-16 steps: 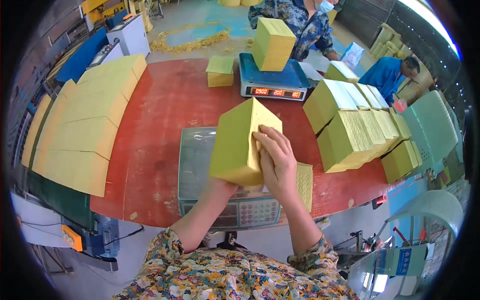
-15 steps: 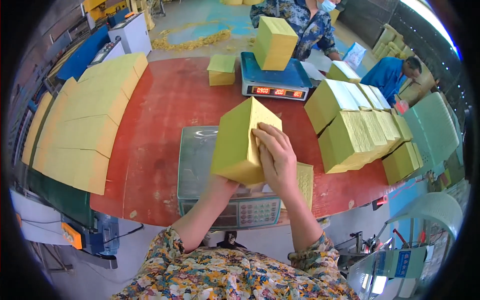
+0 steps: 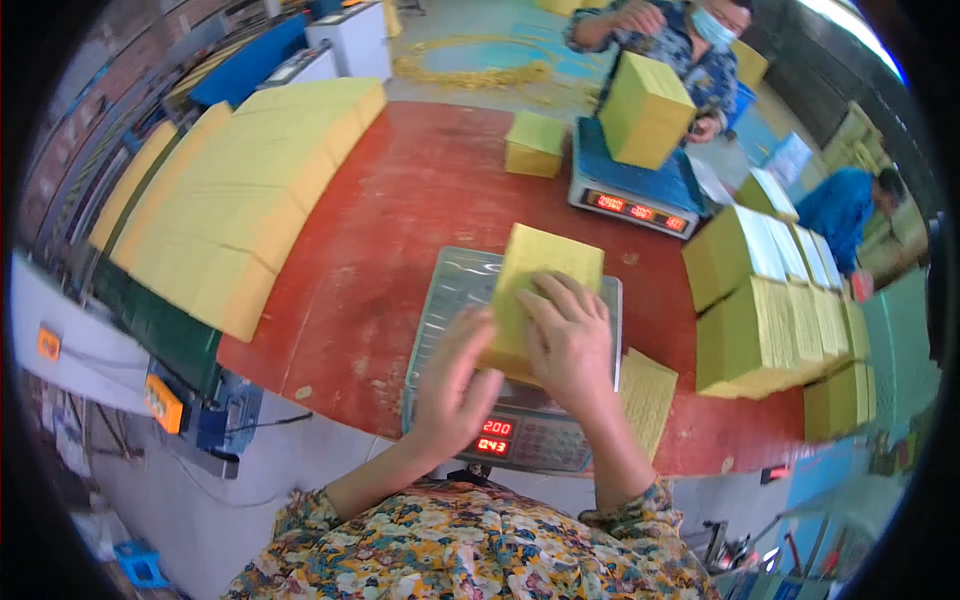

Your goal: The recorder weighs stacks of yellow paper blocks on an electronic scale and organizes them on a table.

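Note:
A block of stacked yellow paper point(image 3: 548, 250) sits on the pan of the near weighing scale point(image 3: 428, 330), whose red digits are lit. Across the top of this block lie the outstretched fingers of my right hand point(image 3: 575, 345). My left hand point(image 3: 452, 385) is open beside the block's near left corner, its fingers spread and nothing held. Part of the scale's keypad is covered by my right arm. A flat piece of yellow paper point(image 3: 648, 395) lies to the right of the scale, partly hidden by it.
On the red table point(image 3: 330, 300), long rows of yellow paper point(image 3: 270, 170) line the left. Stacked blocks point(image 3: 745, 330) stand at right. Beyond, a second scale point(image 3: 635, 190) bears another block point(image 3: 645, 110), beside a smaller block point(image 3: 535, 140). A masked co-worker point(image 3: 700, 60) stands behind it.
The block has come down from my two hands onto the near scale, and its digits now show. My left hand has let go. The co-worker's hand has risen. My view has shifted left.

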Tool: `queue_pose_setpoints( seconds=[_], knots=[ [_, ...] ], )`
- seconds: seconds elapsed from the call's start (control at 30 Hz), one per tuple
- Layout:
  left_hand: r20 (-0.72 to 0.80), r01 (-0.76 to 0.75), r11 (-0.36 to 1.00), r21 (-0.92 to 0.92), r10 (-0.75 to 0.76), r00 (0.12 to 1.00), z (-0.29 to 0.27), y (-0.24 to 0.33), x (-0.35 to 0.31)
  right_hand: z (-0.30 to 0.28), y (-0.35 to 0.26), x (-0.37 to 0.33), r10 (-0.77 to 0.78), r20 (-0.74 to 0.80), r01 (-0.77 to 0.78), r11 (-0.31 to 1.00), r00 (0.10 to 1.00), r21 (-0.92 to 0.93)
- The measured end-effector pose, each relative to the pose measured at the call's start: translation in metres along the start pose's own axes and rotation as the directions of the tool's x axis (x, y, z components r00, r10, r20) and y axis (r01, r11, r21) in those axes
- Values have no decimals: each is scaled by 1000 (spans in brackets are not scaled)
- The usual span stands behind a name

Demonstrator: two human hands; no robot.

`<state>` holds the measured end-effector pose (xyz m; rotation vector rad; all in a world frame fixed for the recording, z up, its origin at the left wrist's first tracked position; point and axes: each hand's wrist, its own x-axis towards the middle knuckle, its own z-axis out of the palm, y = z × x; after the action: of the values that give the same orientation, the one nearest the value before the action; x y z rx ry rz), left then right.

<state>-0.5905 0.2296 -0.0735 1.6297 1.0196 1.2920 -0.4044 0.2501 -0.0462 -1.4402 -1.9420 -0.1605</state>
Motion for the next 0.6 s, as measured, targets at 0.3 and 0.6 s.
queue_pose_setpoints(
  seconds=[0.3, 0.6],
  knots=[
    [136, -328, 852, 407, 299, 945, -60, -16, -7, -4, -28, 7, 69, 81, -67, 998, 994, -23],
    [-299, -24, 687, 726, 347, 889, -291, -83, 7, 68, -173, 49, -82, 15, 73, 949, 997, 306]
  ],
)
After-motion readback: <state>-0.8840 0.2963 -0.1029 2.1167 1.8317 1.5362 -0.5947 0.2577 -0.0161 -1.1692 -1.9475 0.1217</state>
